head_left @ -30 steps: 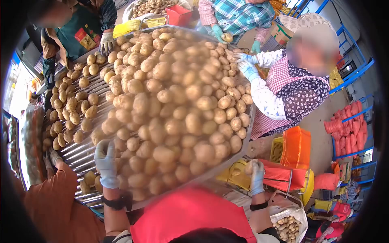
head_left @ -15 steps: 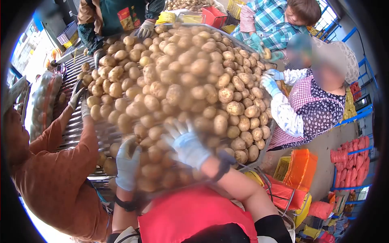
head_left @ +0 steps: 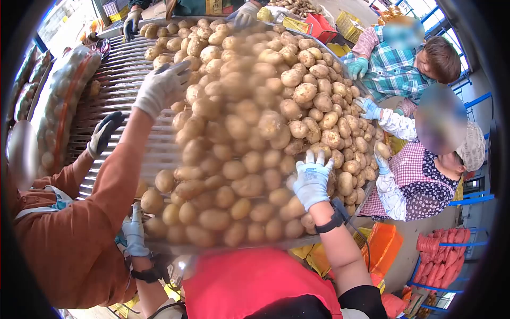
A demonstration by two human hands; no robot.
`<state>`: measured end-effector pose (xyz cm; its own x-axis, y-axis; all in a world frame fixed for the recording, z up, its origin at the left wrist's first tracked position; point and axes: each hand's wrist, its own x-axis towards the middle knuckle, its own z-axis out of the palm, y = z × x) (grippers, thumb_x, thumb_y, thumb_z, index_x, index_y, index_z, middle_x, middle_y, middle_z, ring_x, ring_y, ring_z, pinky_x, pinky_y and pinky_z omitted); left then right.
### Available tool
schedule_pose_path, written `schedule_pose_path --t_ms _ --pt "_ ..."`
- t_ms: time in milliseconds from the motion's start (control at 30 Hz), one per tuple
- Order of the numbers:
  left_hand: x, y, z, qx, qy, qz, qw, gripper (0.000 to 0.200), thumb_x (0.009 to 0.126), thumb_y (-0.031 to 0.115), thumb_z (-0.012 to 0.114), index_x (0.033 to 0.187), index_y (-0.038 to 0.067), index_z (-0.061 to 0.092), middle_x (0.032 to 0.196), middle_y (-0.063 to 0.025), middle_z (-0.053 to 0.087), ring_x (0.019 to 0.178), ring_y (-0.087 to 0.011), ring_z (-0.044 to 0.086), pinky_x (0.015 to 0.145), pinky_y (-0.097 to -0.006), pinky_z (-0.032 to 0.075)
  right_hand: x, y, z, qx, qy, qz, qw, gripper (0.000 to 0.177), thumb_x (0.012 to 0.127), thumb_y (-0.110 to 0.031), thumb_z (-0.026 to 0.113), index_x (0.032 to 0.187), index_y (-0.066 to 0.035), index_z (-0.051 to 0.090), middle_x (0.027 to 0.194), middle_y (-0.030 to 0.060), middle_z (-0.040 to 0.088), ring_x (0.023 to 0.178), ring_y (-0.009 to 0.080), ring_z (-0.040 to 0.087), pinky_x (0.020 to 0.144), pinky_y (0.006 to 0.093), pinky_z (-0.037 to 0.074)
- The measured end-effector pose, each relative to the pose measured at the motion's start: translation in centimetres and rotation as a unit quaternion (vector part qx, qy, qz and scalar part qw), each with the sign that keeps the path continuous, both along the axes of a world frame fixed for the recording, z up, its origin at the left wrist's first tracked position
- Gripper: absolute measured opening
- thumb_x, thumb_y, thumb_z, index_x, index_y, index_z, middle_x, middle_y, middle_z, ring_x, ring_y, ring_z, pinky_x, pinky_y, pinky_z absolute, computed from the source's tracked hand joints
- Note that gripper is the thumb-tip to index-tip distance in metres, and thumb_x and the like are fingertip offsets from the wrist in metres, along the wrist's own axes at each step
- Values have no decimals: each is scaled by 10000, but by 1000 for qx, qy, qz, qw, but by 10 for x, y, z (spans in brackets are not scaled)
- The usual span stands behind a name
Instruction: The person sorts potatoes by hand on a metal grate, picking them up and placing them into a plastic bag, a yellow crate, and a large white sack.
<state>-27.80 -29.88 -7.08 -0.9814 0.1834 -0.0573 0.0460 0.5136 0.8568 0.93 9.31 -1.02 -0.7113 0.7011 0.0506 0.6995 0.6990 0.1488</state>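
Many potatoes (head_left: 234, 170) lie heaped over a slatted metal table (head_left: 114, 80); the middle of the heap looks blurred. My right hand (head_left: 313, 181), in a pale blue and white glove, rests palm down on potatoes at the heap's near right part, its fingers spread and nothing held. At the near left edge of the table is my left hand (head_left: 134, 234), gloved in light blue, beside the nearest potatoes. A finger or two point upward there, and a co-worker's rust-coloured sleeve is close by; whether it holds anything is hidden.
A co-worker in rust-coloured clothing (head_left: 74, 244) reaches across the slats from the left. Two people stand at the right edge, one with a potato in a gloved hand (head_left: 382, 157). Another's gloves show at the far edge. Net sacks (head_left: 64, 106) lie left, an orange crate (head_left: 385, 247) near right.
My right hand has moved right over the heap. My left hand has moved left and down, off the potatoes to the table's edge. The left co-worker's arm now reaches farther over the slats.
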Motion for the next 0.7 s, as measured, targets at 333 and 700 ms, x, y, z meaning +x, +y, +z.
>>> schedule_pose_path --t_ms 333,700 --pt "-2 58 -7 90 -60 -73 991 653 930 125 713 1492 12 402 1351 -122 529 1143 -179 559 959 -311 494 -106 -28 -39 -146 -12 56 988 426 793 -317 738 1120 -101 572 1030 139 657 931 311 665 753 440 537" --pt "23 114 30 187 -93 -133 969 480 939 200 687 1356 11 544 1279 -102 556 1135 -191 561 963 -334 486 -13 -12 20 -633 567 -111 516 557 914 -325 696 1316 8 500 1226 153 605 1006 309 657 817 399 588"
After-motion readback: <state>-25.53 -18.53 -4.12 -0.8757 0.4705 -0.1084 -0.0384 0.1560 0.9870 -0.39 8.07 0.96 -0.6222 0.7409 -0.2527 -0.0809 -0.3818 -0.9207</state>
